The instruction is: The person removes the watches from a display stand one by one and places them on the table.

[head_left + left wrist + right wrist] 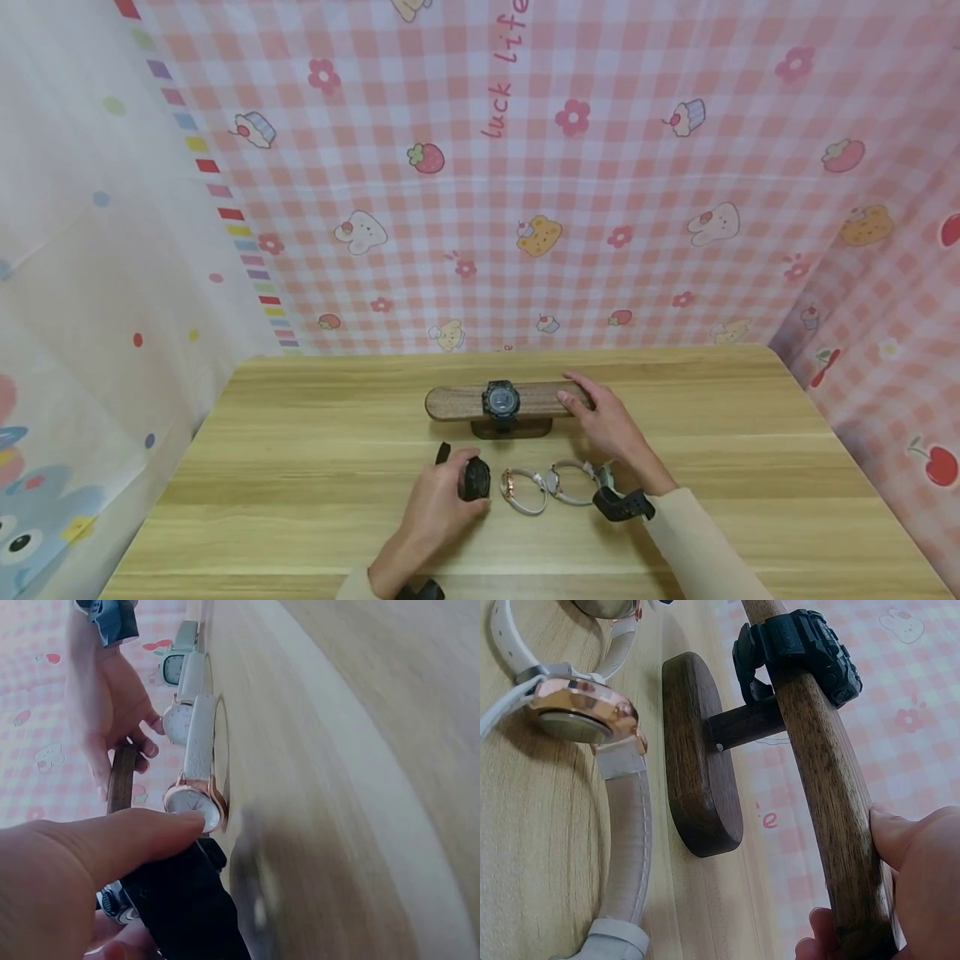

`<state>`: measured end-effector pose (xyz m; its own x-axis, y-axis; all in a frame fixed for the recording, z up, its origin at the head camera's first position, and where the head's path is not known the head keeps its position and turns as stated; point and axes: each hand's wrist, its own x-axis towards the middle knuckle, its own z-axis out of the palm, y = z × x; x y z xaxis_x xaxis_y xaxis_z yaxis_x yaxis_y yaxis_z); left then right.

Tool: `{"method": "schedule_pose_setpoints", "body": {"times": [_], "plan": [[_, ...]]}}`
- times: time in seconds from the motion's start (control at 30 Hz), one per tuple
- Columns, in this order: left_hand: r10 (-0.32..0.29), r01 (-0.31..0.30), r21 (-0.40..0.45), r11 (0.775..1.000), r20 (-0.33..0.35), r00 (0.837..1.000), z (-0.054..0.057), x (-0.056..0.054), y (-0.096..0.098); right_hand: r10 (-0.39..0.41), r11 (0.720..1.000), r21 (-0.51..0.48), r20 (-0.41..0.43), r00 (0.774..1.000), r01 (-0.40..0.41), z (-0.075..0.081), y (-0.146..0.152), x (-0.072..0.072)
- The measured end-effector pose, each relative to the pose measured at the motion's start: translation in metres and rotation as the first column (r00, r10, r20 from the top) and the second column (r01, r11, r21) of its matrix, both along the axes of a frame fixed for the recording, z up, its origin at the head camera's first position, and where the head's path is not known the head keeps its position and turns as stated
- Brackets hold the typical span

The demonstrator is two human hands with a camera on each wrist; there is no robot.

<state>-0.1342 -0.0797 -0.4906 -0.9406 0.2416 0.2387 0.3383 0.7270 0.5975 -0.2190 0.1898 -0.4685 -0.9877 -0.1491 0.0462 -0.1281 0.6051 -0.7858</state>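
Note:
My left hand (437, 504) pinches a black watch (476, 478) low over the table, left of the other loose watches. In the left wrist view its thumb lies across the black strap (184, 900). With my right hand (609, 427) I grip the right end of a wooden watch stand (454, 402), fingers behind the bar and thumb in front. A dark digital watch (501, 401) is fastened round the middle of that bar. The bar's short post rises from a rounded wooden base (697, 750).
In front of the stand, a white-strapped rose-gold watch (527, 492) and a second pale-strapped watch (573, 483) rest on the wooden table (300, 500). A pale green watch (174, 669) sits beyond them, partly behind my right wrist. Patterned cloth (450, 208) hangs behind the table.

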Motion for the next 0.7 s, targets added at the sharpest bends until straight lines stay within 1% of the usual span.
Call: {"method": "schedule_pose_setpoints", "body": {"times": [0.37,0.57,0.7], "plan": [[0.019,-0.018,-0.032,0.999,0.025,1.000,-0.0013,0.0008,0.0049,-0.005,1.000,0.008,0.004,1.000,0.005,-0.0010,-0.0006,-0.0006],[0.039,-0.038,-0.017,0.999,0.060,0.997,-0.0004,0.0011,0.0067,-0.007,1.000,0.007,0.011,1.000,0.007,-0.0001,-0.0003,0.0000],[0.045,-0.045,-0.005,0.999,0.064,0.997,-0.0016,0.0017,0.0076,-0.007,1.000,0.008,0.008,1.000,0.007,-0.0002,0.0003,0.0000]]}}
